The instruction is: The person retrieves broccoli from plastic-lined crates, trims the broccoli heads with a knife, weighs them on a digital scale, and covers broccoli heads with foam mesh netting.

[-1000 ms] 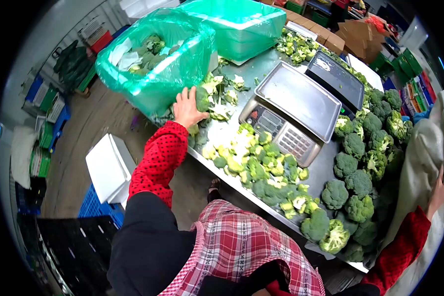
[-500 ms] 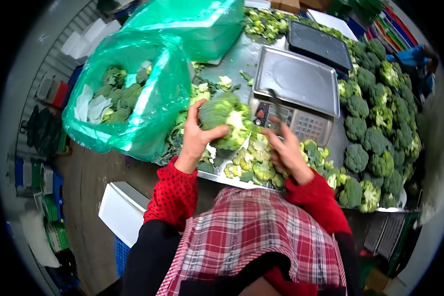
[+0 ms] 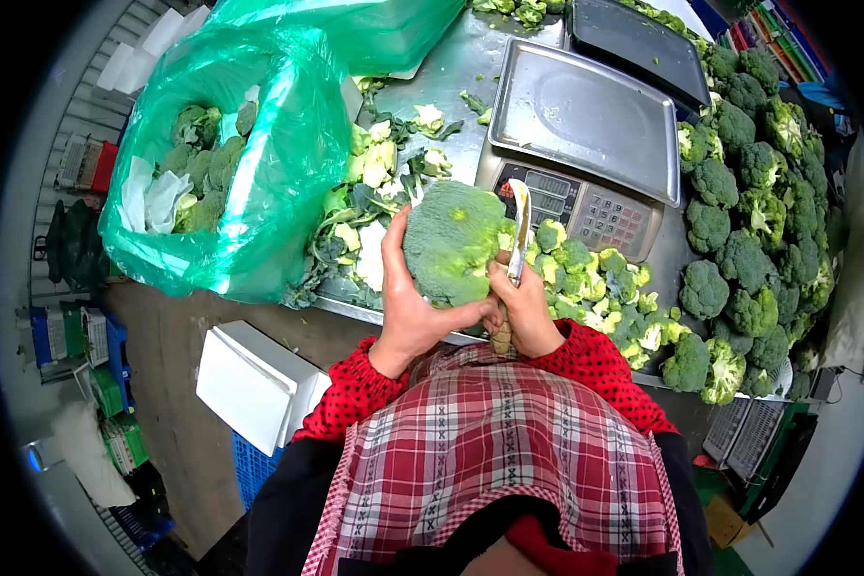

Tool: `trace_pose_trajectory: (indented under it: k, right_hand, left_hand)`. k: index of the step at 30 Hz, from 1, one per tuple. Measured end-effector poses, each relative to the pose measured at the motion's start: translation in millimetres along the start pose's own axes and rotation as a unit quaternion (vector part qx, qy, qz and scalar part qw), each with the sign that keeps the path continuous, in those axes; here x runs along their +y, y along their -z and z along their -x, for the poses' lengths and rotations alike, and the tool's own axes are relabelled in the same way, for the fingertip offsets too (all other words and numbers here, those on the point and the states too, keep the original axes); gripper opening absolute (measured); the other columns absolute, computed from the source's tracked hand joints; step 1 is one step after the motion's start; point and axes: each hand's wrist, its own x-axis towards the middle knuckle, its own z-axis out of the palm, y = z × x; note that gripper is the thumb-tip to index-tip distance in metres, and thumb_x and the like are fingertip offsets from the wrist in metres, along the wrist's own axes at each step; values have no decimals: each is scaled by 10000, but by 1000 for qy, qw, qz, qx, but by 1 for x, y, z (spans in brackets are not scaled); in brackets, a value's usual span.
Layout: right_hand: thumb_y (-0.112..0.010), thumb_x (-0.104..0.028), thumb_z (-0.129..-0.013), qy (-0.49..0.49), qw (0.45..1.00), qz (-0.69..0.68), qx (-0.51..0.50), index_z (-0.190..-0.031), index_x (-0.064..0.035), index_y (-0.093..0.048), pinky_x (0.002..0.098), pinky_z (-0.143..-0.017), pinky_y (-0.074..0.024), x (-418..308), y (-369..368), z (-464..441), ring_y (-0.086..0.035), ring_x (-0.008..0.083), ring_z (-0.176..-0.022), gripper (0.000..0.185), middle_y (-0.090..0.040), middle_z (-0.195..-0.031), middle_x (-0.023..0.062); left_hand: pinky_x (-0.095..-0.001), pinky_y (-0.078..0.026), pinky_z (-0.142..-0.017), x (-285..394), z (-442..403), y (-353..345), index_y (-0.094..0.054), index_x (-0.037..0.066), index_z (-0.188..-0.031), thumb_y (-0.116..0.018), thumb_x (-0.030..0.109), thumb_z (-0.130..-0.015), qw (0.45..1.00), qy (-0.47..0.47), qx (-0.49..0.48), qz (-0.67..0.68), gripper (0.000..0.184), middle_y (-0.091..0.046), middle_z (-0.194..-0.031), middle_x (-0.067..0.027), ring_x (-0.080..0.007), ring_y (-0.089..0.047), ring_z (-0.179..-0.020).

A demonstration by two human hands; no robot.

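A large broccoli head is held over the table's front edge, its florets facing up toward me. My left hand is closed around its left and lower side, thumb across the near edge. On its right, my right hand grips a knife whose curved blade points up and away. The wrapped handle end shows below my fingers. The knife is beside the broccoli; whether the blade touches it I cannot tell. Cut broccoli pieces lie just beyond my right hand, and trimmed stalks and leaves lie beyond my left.
A digital scale with a steel pan stands on the metal table. At left is a crate lined with a green plastic bag, holding broccoli. Broccoli heads are piled at right. A white foam box sits low at left.
My hands have come together and nearer my body. The broccoli has turned so its florets face up. The knife has moved from near the scale to beside the broccoli, blade upright.
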Motion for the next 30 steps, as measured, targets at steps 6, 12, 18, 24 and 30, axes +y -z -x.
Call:
trace_pose_trajectory:
  k: [6,12,18,24,30]
  right_hand:
    - [-545,-115,-969,314,881,352,-41,-1274,4,-535,291,-503,-468,-6,38,-14,-560,96,-591,328,-647,-869,35]
    - [-681,-110,-812,370,661,648,-80,-1177,-122,-623,371,-495,-473,-40,27,9,-580,271,-573,370,-537,-758,77]
    - [-676,-141,-812,346,612,699,-125,-1153,-123,-597,381,-490,-478,-34,24,4,-596,258,-577,350,-562,-778,71]
    - [-612,-91,-810,309,568,753,-121,-1014,-69,-565,406,-445,-473,-2,27,-16,-609,285,-521,210,-567,-673,124]
    - [-580,-111,-865,249,577,766,-140,-1010,-49,-571,388,-474,-489,36,29,-45,-633,268,-536,158,-580,-589,128]
  left_hand:
    - [-363,-410,-1012,-5,-10,33,-381,-9,-1374,-732,219,-614,928,213,65,298,867,-542,-1237,-141,-240,-528,-1159]
    - [-367,-388,-1028,-3,-5,59,-353,-12,-1401,-733,245,-598,949,213,24,231,924,-532,-1269,-148,-250,-524,-1163]
    - [-345,-394,-1006,-3,5,68,-381,-15,-1385,-772,186,-568,958,221,-33,180,928,-545,-1231,-138,-233,-529,-1132]
    - [-349,-425,-969,-24,11,63,-443,-32,-1304,-814,236,-555,973,228,-18,38,878,-567,-1179,-152,-230,-549,-1085]
    - [-363,-458,-936,-79,19,60,-490,-51,-1257,-825,284,-564,967,239,-2,-85,839,-587,-1151,-195,-283,-581,-1052]
